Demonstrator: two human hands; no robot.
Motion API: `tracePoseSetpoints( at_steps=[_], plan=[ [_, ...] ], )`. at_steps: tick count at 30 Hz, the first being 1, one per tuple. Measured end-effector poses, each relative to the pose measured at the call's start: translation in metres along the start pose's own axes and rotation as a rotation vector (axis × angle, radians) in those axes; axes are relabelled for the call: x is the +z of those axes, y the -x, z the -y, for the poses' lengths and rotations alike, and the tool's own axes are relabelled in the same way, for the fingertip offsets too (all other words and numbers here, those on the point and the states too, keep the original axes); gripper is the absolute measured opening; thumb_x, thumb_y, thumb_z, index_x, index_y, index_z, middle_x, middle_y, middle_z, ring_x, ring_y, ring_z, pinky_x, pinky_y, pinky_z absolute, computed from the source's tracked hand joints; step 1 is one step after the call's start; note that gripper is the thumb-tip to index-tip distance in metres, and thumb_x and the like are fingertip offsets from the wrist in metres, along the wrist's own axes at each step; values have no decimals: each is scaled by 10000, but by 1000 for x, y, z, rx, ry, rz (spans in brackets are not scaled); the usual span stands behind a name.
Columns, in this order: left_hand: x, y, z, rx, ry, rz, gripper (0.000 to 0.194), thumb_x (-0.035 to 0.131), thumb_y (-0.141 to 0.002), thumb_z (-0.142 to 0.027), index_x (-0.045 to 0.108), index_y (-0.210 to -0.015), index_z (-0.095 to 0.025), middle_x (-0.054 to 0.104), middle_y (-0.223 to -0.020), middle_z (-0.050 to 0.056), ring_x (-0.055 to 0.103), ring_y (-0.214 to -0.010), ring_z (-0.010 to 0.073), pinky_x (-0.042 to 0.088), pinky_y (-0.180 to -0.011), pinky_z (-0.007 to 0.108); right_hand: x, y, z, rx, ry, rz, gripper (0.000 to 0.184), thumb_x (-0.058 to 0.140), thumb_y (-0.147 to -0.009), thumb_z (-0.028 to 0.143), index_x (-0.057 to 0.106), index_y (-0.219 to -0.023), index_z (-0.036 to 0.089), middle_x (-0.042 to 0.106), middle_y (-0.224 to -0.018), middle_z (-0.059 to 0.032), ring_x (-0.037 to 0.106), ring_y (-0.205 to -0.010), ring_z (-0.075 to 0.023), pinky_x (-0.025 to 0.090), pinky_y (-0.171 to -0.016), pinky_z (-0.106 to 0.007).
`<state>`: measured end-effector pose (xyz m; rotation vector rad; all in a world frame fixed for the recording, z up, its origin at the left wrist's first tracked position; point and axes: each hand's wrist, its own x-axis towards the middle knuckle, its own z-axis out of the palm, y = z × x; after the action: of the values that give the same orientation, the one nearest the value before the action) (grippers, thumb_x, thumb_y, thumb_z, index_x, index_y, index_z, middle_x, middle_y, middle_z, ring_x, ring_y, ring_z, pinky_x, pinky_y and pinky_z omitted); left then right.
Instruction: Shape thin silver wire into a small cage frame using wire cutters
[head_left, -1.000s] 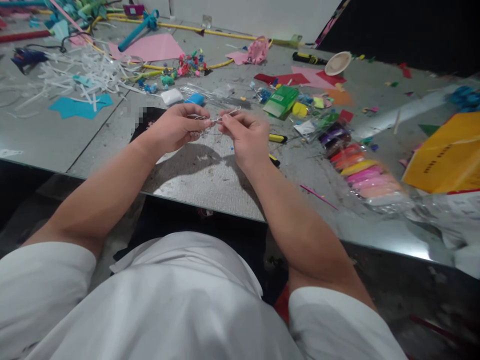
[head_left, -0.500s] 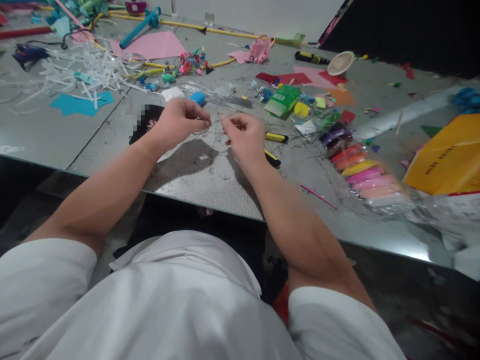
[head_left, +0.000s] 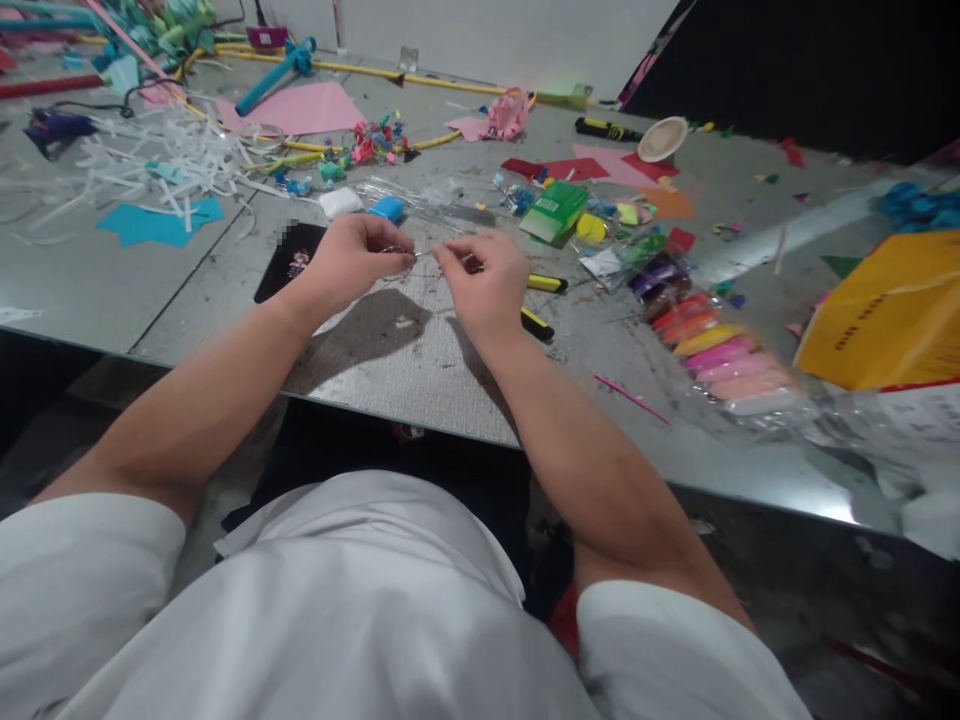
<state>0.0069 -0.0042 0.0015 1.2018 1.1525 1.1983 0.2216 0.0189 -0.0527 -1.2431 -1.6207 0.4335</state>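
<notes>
Between my two hands runs a thin silvery wire (head_left: 422,254), held just above the grey table (head_left: 405,375). My left hand (head_left: 358,255) pinches it with thumb and index finger, and small loops of it show at the fingertips. A short gap away, my right hand (head_left: 486,275) pinches the wire's other side, fingers curled. Under my right hand lie yellow-and-black handles (head_left: 547,284), partly covered by it; the tool they belong to is hidden. Beside my left wrist is a flat black object (head_left: 281,262) with a small pink print, partly behind the forearm.
White paper strips (head_left: 180,160) and a blue paper piece (head_left: 161,220) lie at left. A green box (head_left: 555,212), bagged coloured clay (head_left: 724,350) and a yellow packet (head_left: 885,310) are at right. A pink stick (head_left: 632,399) lies near the table's front edge.
My fingertips stay close together on the wire, with the left hand's grip slightly shifted. The whole view has moved a little, so the table things appear slightly further left.
</notes>
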Motion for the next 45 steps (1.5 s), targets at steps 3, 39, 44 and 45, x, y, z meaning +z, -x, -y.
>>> tracePoseSetpoints(
  at_steps=[3,39,44,45],
  plan=[
    [2,1,0,-5,-3,-16,373,963,-805,51,748,-862,-249,745,-801,-2,779,-956,211,604,-883,303,-3,1,3,-52,102,38,242,928,-1169,536,868,-1041,339,879,-1191,-109,845,-1187,-376,725,-1209,-608],
    [-9,-27,34,273,-293,-2,295,1011,-842,-79,756,-840,-228,743,-817,8,702,-798,166,579,-731,308,-9,11,8,-311,536,268,327,591,-1333,339,748,-1591,212,942,-1186,-162,902,-1211,-408,634,-1042,-469],
    [-8,-33,36,287,-249,-18,345,963,-815,-9,705,-800,-238,694,-796,-11,672,-794,164,567,-762,325,-10,11,10,-298,485,290,391,585,-1310,274,729,-1670,219,943,-1217,-146,904,-1218,-397,643,-1073,-478],
    [-8,-34,36,282,-243,-17,350,958,-818,-7,698,-797,-241,681,-787,-15,658,-782,162,554,-755,330,-10,11,11,-290,461,289,388,591,-1310,278,732,-1666,220,941,-1211,-139,902,-1211,-388,644,-1080,-475]
  ],
)
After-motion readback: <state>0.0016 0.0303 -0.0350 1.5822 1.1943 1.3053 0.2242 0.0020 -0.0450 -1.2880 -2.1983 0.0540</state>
